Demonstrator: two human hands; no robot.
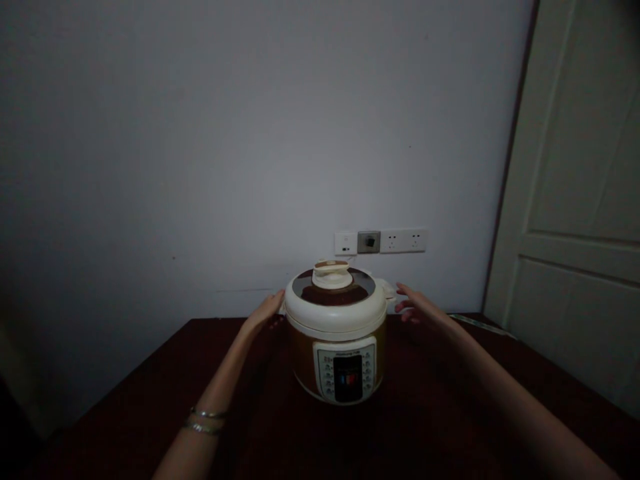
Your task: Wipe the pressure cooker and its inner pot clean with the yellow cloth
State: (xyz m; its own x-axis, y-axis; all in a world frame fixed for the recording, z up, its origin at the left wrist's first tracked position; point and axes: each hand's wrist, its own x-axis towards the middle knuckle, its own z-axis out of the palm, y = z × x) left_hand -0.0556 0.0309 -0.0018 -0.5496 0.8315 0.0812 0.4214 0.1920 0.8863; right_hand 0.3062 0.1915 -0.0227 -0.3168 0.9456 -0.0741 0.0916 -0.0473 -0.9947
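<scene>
An electric pressure cooker (336,320) with a cream rim and brown body stands upright on the dark red table, its control panel (347,371) facing me. The lid (360,283) is on, with a cream knob (331,268) on top. My left hand (267,310) is at the cooker's left side, its fingertips by the side handle, which they mostly hide; whether they touch it is hard to tell. Just off the right handle (386,291), my right hand (413,305) is open with its fingers apart and nothing in them.
The dark red table (200,347) meets a pale wall (250,167) behind the cooker. On that wall sit a row of sockets (403,241) and a grey switch plate (369,242). A thin pale strip (483,325) lies at the back right, near a door (580,280).
</scene>
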